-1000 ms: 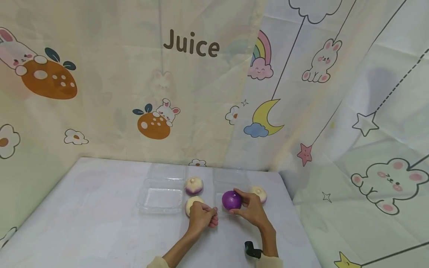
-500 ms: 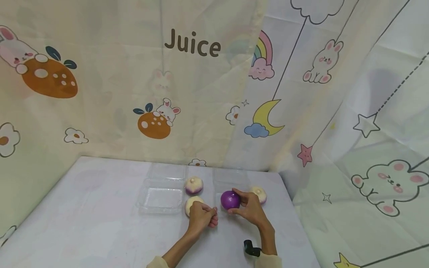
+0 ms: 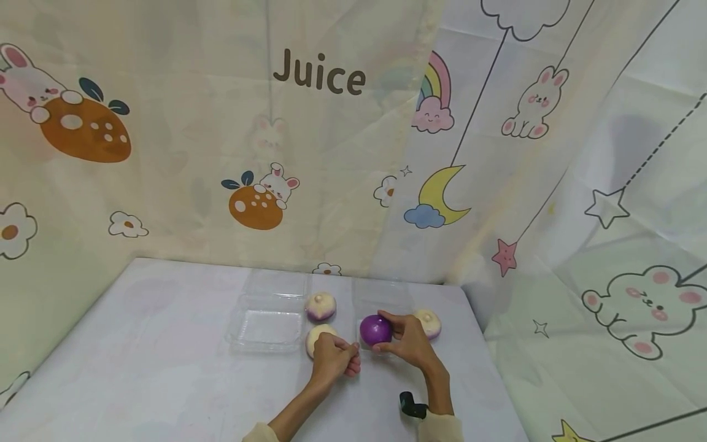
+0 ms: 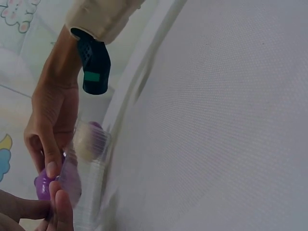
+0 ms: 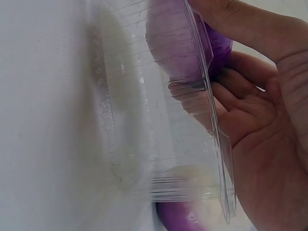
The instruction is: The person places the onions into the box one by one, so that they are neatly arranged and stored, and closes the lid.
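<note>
My right hand [image 3: 410,341] grips a shiny purple ball [image 3: 376,330] between thumb and fingers, over the front part of the right-hand clear container [image 3: 381,293]. In the right wrist view the purple ball [image 5: 220,50] shows partly through the clear plastic wall [image 5: 163,120], with the right palm [image 5: 267,125] beyond it. My left hand [image 3: 331,359] has its thumb and finger pinched at that container's near left edge; in the left wrist view the left fingertips [image 4: 61,207] meet the edge close below the ball. A cream-topped ball [image 3: 316,337] lies partly hidden behind the left hand.
Another clear container [image 3: 267,328] stands open at the left. One cream-and-purple ball [image 3: 321,306] sits between the containers, another [image 3: 429,323] right of the right-hand container. A black angled object [image 3: 412,406] is beside the right wrist. A printed curtain [image 3: 182,123] hangs behind the table.
The right hand and its purple ball have shifted slightly left. The left hand keeps its place and pinch. The black object has moved slightly left with the right wrist.
</note>
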Motion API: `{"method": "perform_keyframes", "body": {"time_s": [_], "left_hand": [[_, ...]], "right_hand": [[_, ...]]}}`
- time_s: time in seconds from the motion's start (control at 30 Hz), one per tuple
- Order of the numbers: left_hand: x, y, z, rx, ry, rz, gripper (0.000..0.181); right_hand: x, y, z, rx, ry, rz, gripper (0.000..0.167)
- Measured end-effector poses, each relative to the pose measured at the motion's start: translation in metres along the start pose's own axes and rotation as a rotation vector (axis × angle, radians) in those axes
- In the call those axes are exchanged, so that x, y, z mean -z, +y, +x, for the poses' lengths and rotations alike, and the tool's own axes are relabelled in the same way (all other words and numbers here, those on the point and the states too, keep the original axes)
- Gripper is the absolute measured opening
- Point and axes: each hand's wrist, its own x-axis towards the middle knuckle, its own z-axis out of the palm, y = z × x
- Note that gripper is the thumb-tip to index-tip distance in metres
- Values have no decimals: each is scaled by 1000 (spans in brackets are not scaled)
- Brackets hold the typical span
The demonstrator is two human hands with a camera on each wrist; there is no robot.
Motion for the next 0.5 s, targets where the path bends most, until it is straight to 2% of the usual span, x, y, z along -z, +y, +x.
{"method": "perform_keyframes", "body": {"time_s": [0.37, 0.5], "left_hand": [[2, 1, 0, -3, 12, 8, 22], [0, 1, 0, 3, 8, 7, 21]], "right_hand": [[-1, 1, 7, -10, -31, 2, 85], [0, 2, 8, -8, -43, -27, 85]]}}
